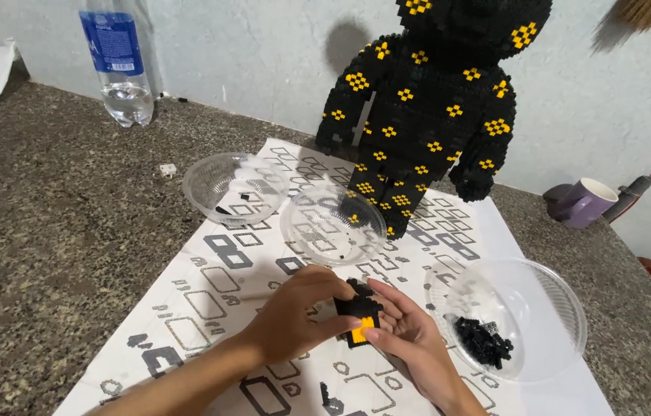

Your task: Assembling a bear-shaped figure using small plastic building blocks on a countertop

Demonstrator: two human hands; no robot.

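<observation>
Holding black-orange brick piece (358, 316); right bowl (548, 293) contains black bricks (483, 341).

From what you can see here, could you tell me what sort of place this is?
Probably a home hobby spot: a stone counter with a patterned sheet, a brick-built figure, bowls of small bricks, and a mug.

Small brick piece (359, 314) — black with an orange face — sits pinched between both hands, just above the patterned sheet, near the bowl of black bricks.
</observation>
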